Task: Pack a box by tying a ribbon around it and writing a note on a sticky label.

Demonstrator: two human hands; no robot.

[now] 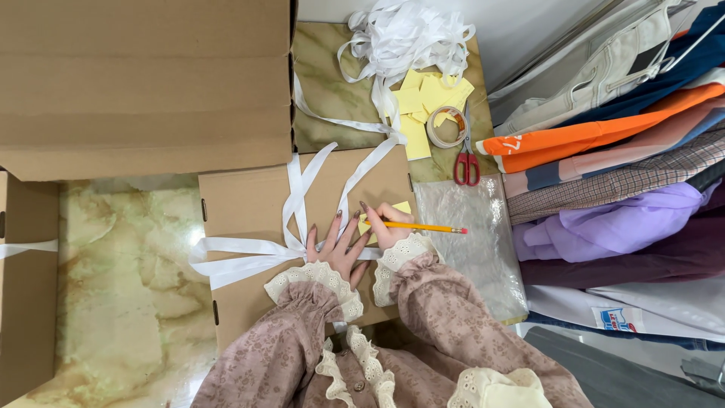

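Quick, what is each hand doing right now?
Left hand: open, fingers spread flat on the cardboard box beside the white ribbon.
Right hand: closed on a yellow pencil, its tip at a yellow note.

Matt brown cardboard box (249,219), glossy white satin ribbon (291,200), polished marble-look desk (128,257), crinkled clear plastic bag (468,249), pale yellow paper notes (427,98), lace-trimmed cloth cuffs

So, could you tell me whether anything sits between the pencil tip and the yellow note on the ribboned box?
Nothing visible does. The right hand holds the pencil with its tip already down at the yellow note on the box. The left hand lies flat beside it, on the ribbon, not across the note.
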